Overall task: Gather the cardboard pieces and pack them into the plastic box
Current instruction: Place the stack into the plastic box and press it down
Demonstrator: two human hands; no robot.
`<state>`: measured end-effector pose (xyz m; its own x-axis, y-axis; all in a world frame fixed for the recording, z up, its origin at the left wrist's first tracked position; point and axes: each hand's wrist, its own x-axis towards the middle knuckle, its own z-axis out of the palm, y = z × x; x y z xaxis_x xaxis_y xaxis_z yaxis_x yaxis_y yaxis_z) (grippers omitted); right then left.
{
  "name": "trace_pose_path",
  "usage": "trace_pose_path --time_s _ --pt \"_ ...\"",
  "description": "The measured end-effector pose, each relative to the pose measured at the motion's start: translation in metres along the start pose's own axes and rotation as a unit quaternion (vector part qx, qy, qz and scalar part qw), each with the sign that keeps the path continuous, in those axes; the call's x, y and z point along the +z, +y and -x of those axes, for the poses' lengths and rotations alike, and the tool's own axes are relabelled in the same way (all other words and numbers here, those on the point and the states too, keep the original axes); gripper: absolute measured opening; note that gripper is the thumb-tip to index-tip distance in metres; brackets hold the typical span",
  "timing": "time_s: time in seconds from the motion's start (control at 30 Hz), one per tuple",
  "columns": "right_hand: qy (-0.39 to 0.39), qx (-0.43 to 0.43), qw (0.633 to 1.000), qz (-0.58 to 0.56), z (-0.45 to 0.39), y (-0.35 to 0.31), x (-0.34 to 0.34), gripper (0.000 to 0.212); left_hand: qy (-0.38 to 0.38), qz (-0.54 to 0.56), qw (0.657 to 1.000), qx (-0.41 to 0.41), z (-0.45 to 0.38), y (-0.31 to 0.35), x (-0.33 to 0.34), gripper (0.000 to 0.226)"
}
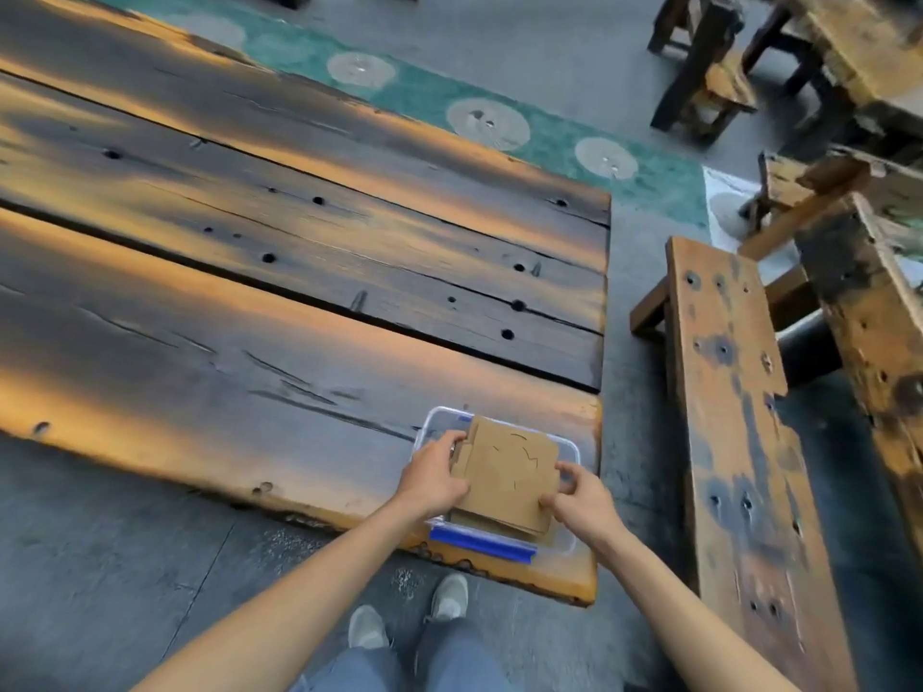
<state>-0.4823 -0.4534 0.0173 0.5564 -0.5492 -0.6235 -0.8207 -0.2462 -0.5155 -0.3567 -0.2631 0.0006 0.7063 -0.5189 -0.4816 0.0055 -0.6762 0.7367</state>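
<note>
cardboard stack (507,474): prob light, stiff-ish, bendy; best pinched at side edges
left hand (435,476): clamped on stack's left edge
right hand (579,496): gripping right edge
plastic box (567,539): stack held over it, corners might snag

Single view only, no second view for overlap. Head-worn wide-angle camera, aimed forward and steeply down over the near right corner of the plank table (299,302). Both forearms are seen entering from the bottom edge; shoes (409,611) are framed directly below. Table is seen close at the near edge, receding to upper left. Bench (739,442) and floor are caught at right, with lines bent toward the frame edges.
</note>
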Motion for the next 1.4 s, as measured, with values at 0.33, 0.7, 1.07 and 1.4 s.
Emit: trace_pose_path --time_s 0.33,0.7,1.07,1.4 --pt "-0.012 -0.003 0.98 0.199 -0.006 0.007 0.001 0.063 -0.057 -0.093 0.994 -0.012 -0.015 -0.012 0.031 0.061" --pt "-0.019 -0.052 0.931 0.36 -0.02 -0.004 -0.009 0.055 -0.1 -0.157 0.982 -0.034 -0.027 -0.011 0.03 0.052" --pt "-0.129 -0.253 0.903 0.323 -0.067 -0.038 0.003 0.085 -0.01 -0.049 0.998 -0.049 -0.058 -0.01 0.028 0.038" --pt "-0.243 -0.181 0.874 0.38 -0.1 -0.03 0.008 0.121 -0.138 -0.053 0.989 0.032 -0.055 -0.019 0.026 0.05"
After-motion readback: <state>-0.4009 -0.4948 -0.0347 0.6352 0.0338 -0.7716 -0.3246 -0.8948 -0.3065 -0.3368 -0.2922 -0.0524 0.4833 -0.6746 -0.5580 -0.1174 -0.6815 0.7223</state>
